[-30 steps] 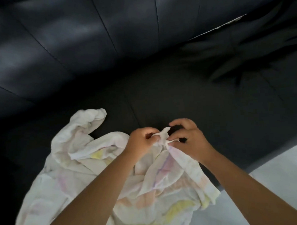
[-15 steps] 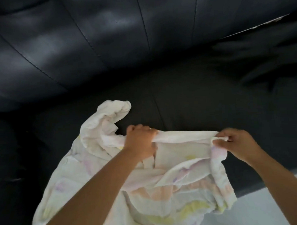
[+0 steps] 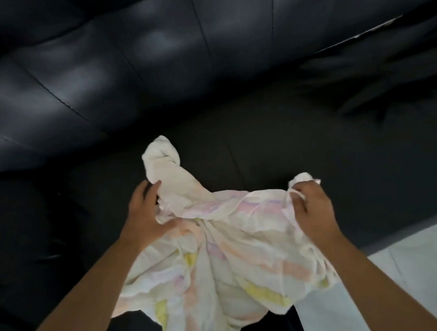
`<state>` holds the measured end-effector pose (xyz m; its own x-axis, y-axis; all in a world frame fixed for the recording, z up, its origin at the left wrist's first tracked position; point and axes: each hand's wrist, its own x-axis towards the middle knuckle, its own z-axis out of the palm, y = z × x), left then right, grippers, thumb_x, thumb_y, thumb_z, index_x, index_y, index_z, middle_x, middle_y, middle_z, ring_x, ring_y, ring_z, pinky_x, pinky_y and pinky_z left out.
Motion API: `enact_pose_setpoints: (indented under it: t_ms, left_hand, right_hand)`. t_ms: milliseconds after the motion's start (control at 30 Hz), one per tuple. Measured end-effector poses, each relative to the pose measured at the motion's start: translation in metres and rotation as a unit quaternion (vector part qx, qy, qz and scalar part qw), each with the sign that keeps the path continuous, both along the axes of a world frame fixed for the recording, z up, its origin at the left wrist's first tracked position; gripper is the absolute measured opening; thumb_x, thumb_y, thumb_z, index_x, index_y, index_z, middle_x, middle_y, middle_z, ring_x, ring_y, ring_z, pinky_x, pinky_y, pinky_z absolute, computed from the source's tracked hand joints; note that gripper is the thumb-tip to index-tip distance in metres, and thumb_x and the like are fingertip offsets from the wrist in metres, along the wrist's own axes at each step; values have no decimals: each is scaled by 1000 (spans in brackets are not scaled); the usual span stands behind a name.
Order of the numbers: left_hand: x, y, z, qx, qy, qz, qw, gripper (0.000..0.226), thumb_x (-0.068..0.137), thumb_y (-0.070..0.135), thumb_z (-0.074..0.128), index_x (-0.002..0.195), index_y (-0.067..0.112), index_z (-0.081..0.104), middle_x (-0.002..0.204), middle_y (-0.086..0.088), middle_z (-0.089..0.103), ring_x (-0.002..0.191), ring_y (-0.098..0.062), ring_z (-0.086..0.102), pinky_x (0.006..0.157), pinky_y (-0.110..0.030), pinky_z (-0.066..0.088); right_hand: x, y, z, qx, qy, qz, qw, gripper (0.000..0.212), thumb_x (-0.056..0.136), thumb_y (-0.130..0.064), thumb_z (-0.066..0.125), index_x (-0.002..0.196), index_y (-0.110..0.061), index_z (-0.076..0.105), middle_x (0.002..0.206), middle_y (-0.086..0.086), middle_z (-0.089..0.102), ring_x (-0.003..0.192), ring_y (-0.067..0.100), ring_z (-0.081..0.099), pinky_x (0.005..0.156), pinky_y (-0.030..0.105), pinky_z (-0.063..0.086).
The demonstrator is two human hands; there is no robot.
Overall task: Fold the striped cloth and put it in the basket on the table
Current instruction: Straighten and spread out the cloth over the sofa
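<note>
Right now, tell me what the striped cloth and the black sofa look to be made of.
Striped cloth: thin, soft woven fabric, probably cotton, matte; it drapes limply in fine wrinkles. Sofa: black leather or imitation, which I cannot tell; smooth seamed panels with a soft sheen.

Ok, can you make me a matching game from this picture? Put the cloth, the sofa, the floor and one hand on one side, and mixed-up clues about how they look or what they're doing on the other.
Things:
1. striped cloth
2. sofa
3. floor
4. right hand

Clues:
A. black and a bit shiny
B. pale, in the bottom right corner
C. pinching a corner of fabric
D. crumpled, with faint pastel stripes

Right pairs: 1-D, 2-A, 3-B, 4-C
</note>
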<state>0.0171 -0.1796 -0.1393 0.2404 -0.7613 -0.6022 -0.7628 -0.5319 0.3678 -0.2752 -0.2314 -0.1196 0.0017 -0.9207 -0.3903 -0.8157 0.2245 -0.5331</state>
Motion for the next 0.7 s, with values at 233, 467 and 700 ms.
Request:
enact_pose_setpoints:
  t_ms: [233, 467, 700]
  left_hand:
    - [-9, 25, -19, 65, 2, 148, 987, 82, 75, 26, 69, 140, 15, 21, 140, -11, 39, 127, -26, 39, 106, -39, 35]
    - [14, 16, 1, -77, -32, 59, 995, 26, 89, 18, 47, 67, 10, 37, 62, 5, 32, 76, -26, 48, 67, -28, 31]
    - [48, -17, 43, -261, -72, 199, 942, 19, 88, -4, 45, 103, -7, 56, 93, -9, 52, 89, -15, 41, 73, -8, 27]
  right_hand:
    - [87, 10, -12, 143, 48, 288, 946, 53, 95, -33, 40, 142, -14, 23, 120, 13, 61, 106, 25, 60, 86, 30, 45]
    - [91, -24, -32, 102, 25, 73, 992, 38, 91, -25, 37, 104, 4, 58, 107, 26, 64, 103, 35, 58, 81, 36, 42]
    - [24, -56, -2, 272, 61, -41, 960, 32, 92, -31, 45, 78, -4, 58, 75, 13, 56, 69, 27, 53, 55, 30, 36]
